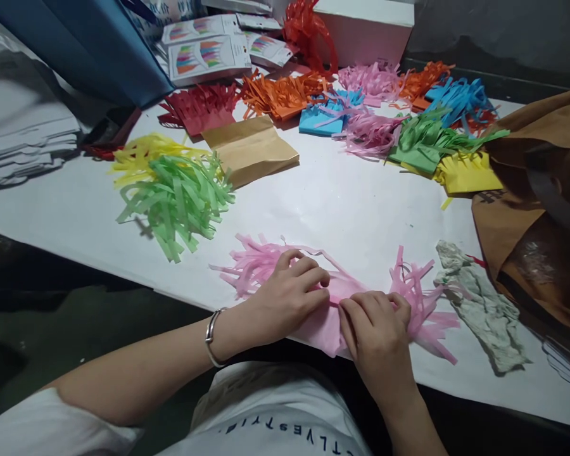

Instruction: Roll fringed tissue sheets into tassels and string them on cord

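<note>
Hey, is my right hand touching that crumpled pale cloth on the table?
Apart. The head view shows pink fringe and white tabletop between your right hand and the crumpled pale cloth.

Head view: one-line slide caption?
Left hand and right hand on a pink sheet fringed at both ends, colourful fringed bundles beyond on the white tabletop.

White-covered table [361,202], dark greenish floor [95,323], grey wall [498,31] behind.
</note>
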Tool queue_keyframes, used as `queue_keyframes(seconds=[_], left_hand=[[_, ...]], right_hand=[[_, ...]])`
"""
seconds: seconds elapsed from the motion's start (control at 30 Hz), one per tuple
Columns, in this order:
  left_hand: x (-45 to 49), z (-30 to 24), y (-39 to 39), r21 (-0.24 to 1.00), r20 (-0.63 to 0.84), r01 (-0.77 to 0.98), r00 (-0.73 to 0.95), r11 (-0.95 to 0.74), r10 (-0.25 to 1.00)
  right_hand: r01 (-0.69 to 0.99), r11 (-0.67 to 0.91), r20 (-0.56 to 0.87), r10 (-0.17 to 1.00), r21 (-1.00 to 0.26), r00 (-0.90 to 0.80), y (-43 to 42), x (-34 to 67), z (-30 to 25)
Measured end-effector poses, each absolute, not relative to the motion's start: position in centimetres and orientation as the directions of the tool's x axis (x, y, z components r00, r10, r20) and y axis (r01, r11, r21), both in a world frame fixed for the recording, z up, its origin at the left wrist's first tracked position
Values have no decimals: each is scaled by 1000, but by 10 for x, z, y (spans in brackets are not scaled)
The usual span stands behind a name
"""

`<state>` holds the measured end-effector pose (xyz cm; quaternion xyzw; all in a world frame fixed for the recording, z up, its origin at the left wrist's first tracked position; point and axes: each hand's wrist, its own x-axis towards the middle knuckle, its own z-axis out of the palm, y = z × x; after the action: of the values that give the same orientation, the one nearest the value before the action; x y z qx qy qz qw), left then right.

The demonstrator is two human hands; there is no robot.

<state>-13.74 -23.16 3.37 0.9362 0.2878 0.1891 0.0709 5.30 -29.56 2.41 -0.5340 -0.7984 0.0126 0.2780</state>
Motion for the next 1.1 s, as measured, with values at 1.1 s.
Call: queue_keyframes(seconds=[1.1], left_hand=[[-113, 43, -223, -62, 168, 398, 908, -915, 383]], right_hand=[[889, 394, 403, 871, -234, -280, -306, 64, 23]])
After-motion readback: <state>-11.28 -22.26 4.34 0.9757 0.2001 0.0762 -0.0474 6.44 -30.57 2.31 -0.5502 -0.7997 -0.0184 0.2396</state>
